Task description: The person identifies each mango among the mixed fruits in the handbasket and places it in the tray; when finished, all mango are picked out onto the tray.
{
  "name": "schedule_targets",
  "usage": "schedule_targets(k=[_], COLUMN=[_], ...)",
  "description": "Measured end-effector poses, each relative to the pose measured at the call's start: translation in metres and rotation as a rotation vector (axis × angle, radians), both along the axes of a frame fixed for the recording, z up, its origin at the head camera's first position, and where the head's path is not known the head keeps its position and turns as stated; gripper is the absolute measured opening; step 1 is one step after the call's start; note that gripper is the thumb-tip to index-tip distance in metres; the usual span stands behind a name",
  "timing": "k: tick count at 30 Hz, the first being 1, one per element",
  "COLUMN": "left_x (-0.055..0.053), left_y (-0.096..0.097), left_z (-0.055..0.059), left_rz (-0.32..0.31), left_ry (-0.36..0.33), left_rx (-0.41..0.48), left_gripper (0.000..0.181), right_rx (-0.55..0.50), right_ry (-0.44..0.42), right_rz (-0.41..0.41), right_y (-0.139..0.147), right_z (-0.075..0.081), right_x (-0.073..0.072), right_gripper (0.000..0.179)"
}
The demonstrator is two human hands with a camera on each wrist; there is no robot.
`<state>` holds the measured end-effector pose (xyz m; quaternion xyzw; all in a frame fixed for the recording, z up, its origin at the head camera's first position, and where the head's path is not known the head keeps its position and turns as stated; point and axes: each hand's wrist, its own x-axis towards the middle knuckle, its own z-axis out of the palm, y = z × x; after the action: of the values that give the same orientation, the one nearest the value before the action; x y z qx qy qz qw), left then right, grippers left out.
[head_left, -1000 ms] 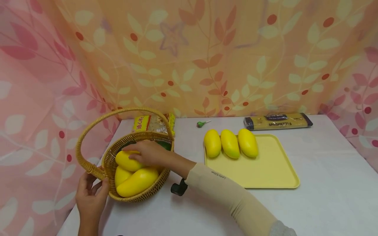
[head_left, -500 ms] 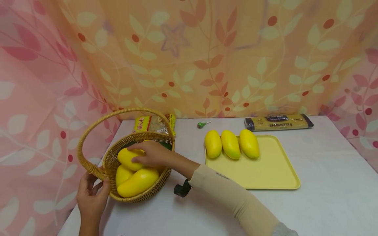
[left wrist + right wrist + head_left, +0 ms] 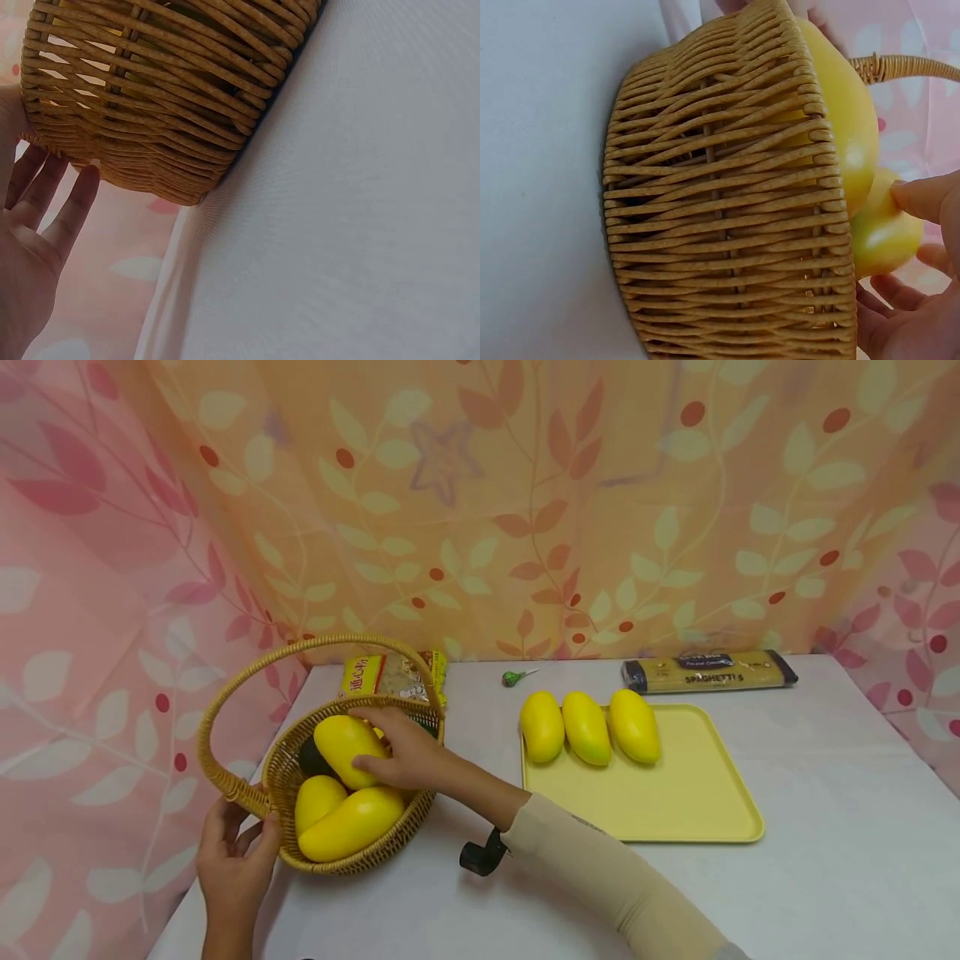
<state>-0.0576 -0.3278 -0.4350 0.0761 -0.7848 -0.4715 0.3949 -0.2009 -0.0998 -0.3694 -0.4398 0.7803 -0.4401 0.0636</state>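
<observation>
A wicker basket with a tall arched handle stands at the left of the table. My left hand grips its left rim by the foot of the handle, thumb at the front. Over the basket, my right hand holds a yellow mango between thumb and fingers. In the right wrist view this mango shows just past the rim, with the thumb on it. Below it lie two more mangoes, one curved in front and one behind. A dark green item shows deeper inside.
Three mangoes lie along the back left of a yellow tray. Behind the basket is a pasta bag. A green lollipop and a spaghetti pack lie along the table's back edge. Patterned curtains surround the table.
My right hand has lifted the mango slightly and shifted it right and back, uncovering the dark green item. My left hand stays at the basket's rim.
</observation>
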Motion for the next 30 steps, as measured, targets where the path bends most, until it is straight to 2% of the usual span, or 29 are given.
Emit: schedule_targets(k=[5, 12, 25, 30], left_x=[0.000, 0.000, 0.001, 0.002], left_y=[0.001, 0.002, 0.004, 0.004], left_z=[0.000, 0.002, 0.003, 0.003], left_rz=[0.018, 0.004, -0.002, 0.026], left_ry=[-0.011, 0.003, 0.005, -0.022], left_rx=[-0.005, 0.012, 0.010, 0.017], left_gripper=[0.061, 0.061, 0.059, 0.059], right_rx=[-0.030, -0.087, -0.223, -0.246], right_ry=[-0.017, 0.027, -0.028, -0.051], right_rz=[-0.028, 0.003, 0.030, 0.026], right_y=[0.010, 0.021, 0.037, 0.045], right_z=[0.001, -0.002, -0.002, 0.002], right_x=[0.002, -0.003, -0.002, 0.000], right_gripper=[0.071, 0.075, 0.074, 0.073])
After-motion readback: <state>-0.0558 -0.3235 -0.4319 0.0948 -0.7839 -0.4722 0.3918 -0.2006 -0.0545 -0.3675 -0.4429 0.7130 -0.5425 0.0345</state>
